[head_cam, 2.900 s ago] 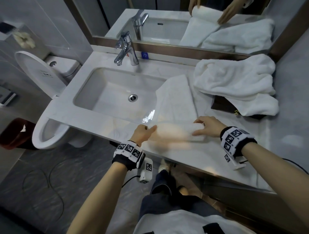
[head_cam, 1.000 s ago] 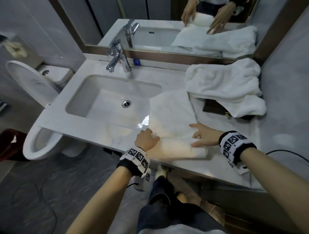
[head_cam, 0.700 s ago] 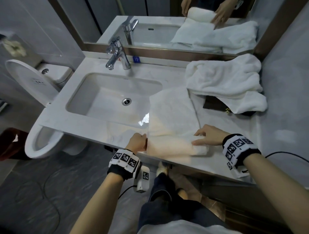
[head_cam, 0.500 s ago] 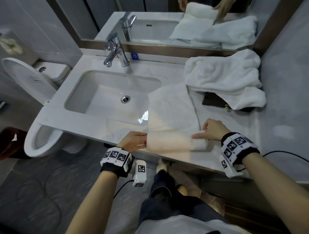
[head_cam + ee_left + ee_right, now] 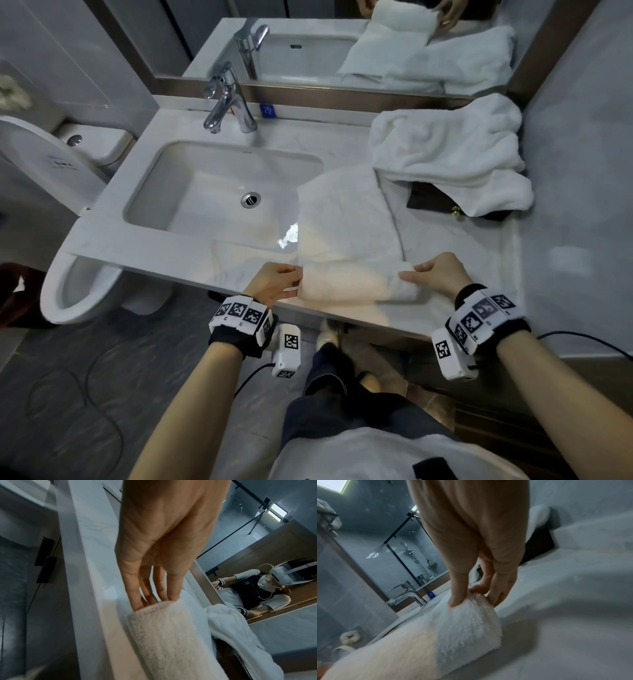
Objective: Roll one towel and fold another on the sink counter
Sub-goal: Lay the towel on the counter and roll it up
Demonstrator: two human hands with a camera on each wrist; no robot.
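Observation:
A white towel (image 5: 342,212) lies lengthwise on the sink counter (image 5: 239,257), right of the basin. Its near end is wound into a roll (image 5: 356,284) (image 5: 164,635) (image 5: 453,626) by the counter's front edge. My left hand (image 5: 294,282) (image 5: 154,599) has straight fingers, their tips touching the roll's left end. My right hand (image 5: 409,277) (image 5: 476,597) pinches the roll's right end, thumb on top and fingers curled behind it. A second white towel (image 5: 445,150) lies crumpled at the back right.
The basin (image 5: 219,192) and chrome tap (image 5: 226,102) take up the counter's left half. A dark box (image 5: 428,200) sits partly under the crumpled towel. A mirror (image 5: 376,44) runs along the back. A wall (image 5: 582,171) closes the right side. A toilet (image 5: 68,287) stands at the left.
Both hands have come off the top of the roll and moved out to its two ends. The roll sits a little tighter near the front edge.

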